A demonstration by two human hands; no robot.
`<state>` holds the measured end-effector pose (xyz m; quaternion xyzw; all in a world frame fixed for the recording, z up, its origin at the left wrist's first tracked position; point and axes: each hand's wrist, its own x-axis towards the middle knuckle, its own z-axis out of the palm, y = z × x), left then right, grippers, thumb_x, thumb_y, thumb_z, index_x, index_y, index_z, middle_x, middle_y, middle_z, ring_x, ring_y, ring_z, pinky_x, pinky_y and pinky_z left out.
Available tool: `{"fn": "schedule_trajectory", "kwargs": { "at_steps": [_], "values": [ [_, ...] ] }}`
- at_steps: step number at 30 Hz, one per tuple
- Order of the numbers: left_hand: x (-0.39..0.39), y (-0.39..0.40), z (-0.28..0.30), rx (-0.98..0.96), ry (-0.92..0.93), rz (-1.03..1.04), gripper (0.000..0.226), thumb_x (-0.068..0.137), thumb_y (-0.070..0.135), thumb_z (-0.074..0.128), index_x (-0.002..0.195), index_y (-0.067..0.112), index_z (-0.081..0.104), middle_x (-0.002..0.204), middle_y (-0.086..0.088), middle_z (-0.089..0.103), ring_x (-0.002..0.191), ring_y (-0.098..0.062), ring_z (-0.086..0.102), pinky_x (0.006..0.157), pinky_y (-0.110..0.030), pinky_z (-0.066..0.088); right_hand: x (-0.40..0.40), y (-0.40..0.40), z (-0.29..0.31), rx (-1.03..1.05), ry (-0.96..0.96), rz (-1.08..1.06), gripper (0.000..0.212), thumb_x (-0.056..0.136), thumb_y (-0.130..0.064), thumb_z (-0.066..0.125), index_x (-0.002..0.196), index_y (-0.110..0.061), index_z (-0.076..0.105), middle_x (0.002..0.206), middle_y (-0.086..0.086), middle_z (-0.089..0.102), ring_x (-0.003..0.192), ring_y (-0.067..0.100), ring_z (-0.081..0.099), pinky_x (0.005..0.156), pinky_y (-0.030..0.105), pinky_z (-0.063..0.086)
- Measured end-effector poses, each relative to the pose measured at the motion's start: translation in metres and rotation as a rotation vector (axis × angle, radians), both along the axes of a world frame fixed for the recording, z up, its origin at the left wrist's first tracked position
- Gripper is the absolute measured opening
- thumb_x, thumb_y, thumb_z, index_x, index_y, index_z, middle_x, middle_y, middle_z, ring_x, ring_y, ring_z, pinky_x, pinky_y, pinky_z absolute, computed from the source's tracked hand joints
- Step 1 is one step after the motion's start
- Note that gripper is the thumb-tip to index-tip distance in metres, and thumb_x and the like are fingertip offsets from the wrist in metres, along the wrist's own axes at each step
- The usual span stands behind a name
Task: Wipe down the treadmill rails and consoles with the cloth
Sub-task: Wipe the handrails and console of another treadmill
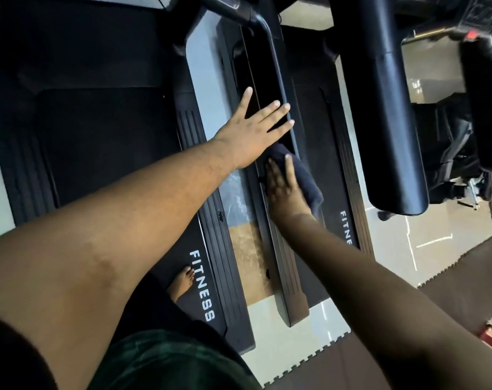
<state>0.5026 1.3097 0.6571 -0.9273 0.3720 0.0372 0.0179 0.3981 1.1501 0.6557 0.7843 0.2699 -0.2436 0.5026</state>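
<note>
A dark navy cloth (305, 175) is draped over the near end of a slim black treadmill handrail (275, 60), which runs away from me between two treadmills. My right hand (284, 192) lies on the cloth and holds it against the rail. Just beyond it, my left hand (253, 130) is spread flat, fingers apart, its fingertips over the same rail and nothing in it. At the top edge, the console (225, 2) of the left treadmill is only partly in view.
The left treadmill's belt (98, 142) and its side rail marked FITNESS (202, 285) lie below me, with my bare foot (183, 280) on that rail. A thick black handrail (380, 108) of the right treadmill stands close on the right. Foam mats (351, 358) cover the floor.
</note>
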Motion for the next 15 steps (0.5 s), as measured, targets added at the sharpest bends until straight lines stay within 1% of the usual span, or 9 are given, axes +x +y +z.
{"fn": "schedule_trajectory", "kwargs": {
  "at_steps": [2, 4, 6, 7, 8, 9, 11, 13, 15],
  "values": [
    [-0.011, 0.000, -0.004, 0.005, 0.000, -0.005, 0.112, 0.082, -0.014, 0.054, 0.163, 0.020, -0.015, 0.171, -0.013, -0.019, 0.160, -0.027, -0.010, 0.118, -0.076, 0.001, -0.024, -0.013, -0.004, -0.036, 0.088, 0.048, 0.070, 0.109, -0.038, 0.025, 0.160, 0.004, 0.002, 0.168, 0.031, -0.001, 0.155, 0.050, -0.008, 0.117, 0.073, -0.012],
    [-0.028, -0.002, -0.006, 0.018, 0.011, -0.006, 0.114, 0.080, -0.013, 0.054, 0.162, 0.020, -0.017, 0.171, -0.013, -0.020, 0.160, -0.027, -0.011, 0.117, -0.077, 0.002, -0.060, -0.037, 0.002, -0.004, 0.153, 0.074, 0.065, 0.109, -0.032, 0.025, 0.160, 0.005, 0.011, 0.168, 0.029, 0.006, 0.156, 0.047, -0.002, 0.117, 0.070, -0.014],
    [-0.043, -0.004, -0.004, 0.019, 0.024, 0.019, 0.114, 0.080, -0.013, 0.055, 0.162, 0.021, -0.017, 0.170, -0.013, -0.021, 0.160, -0.027, -0.011, 0.117, -0.077, 0.002, -0.090, -0.066, 0.010, 0.155, 0.108, 0.104, 0.061, 0.104, -0.026, 0.030, 0.158, 0.002, 0.029, 0.166, 0.025, 0.025, 0.156, 0.043, 0.015, 0.116, 0.069, -0.020],
    [-0.050, -0.006, -0.002, 0.006, 0.043, 0.028, 0.114, 0.081, -0.012, 0.057, 0.162, 0.021, -0.017, 0.170, -0.012, -0.022, 0.159, -0.026, -0.012, 0.117, -0.077, 0.001, -0.100, -0.079, 0.015, 0.252, 0.064, 0.100, 0.059, 0.099, -0.024, 0.036, 0.153, -0.002, 0.042, 0.160, 0.021, 0.040, 0.152, 0.040, 0.028, 0.118, 0.068, -0.017],
    [-0.057, -0.008, 0.001, -0.023, 0.052, 0.041, 0.114, 0.082, -0.009, 0.059, 0.163, 0.021, -0.016, 0.170, -0.012, -0.021, 0.160, -0.026, -0.011, 0.117, -0.077, -0.001, -0.110, -0.090, 0.021, 0.333, 0.016, 0.097, 0.057, 0.094, -0.023, 0.047, 0.147, -0.005, 0.053, 0.153, 0.017, 0.052, 0.146, 0.036, 0.037, 0.119, 0.067, -0.009],
    [-0.064, -0.011, 0.002, -0.053, 0.071, 0.061, 0.111, 0.086, -0.004, 0.062, 0.163, 0.021, -0.015, 0.171, -0.011, -0.020, 0.160, -0.026, -0.010, 0.117, -0.077, -0.003, -0.118, -0.098, 0.025, 0.415, -0.029, 0.088, 0.058, 0.089, -0.024, 0.060, 0.145, -0.008, 0.058, 0.148, 0.013, 0.057, 0.142, 0.033, 0.039, 0.119, 0.067, 0.002],
    [-0.080, -0.017, 0.008, -0.086, 0.125, 0.093, 0.104, 0.095, 0.020, 0.066, 0.163, 0.021, -0.013, 0.172, -0.010, -0.017, 0.160, -0.025, -0.008, 0.117, -0.076, -0.007, -0.129, -0.106, 0.037, 0.542, -0.090, 0.033, 0.074, 0.076, -0.024, 0.080, 0.146, -0.013, 0.058, 0.147, 0.010, 0.057, 0.138, 0.031, 0.037, 0.110, 0.065, 0.028],
    [-0.095, -0.018, 0.020, -0.120, 0.245, 0.131, 0.098, 0.099, 0.044, 0.062, 0.164, 0.021, -0.008, 0.173, -0.008, -0.012, 0.160, -0.023, -0.006, 0.118, -0.075, -0.006, -0.129, -0.096, 0.052, 0.687, -0.120, -0.099, 0.092, 0.062, -0.024, 0.088, 0.148, -0.017, 0.055, 0.150, 0.011, 0.052, 0.135, 0.032, 0.039, 0.098, 0.059, 0.044],
    [-0.114, -0.021, 0.034, -0.193, 0.419, 0.234, 0.089, 0.099, 0.059, 0.052, 0.166, 0.023, 0.004, 0.174, -0.005, -0.001, 0.160, -0.021, 0.002, 0.121, -0.072, -0.003, -0.124, -0.083, 0.062, 0.856, -0.199, -0.279, 0.097, 0.057, -0.024, 0.088, 0.148, -0.018, 0.054, 0.152, 0.015, 0.048, 0.133, 0.036, 0.045, 0.093, 0.052, 0.050]
  ]
}}
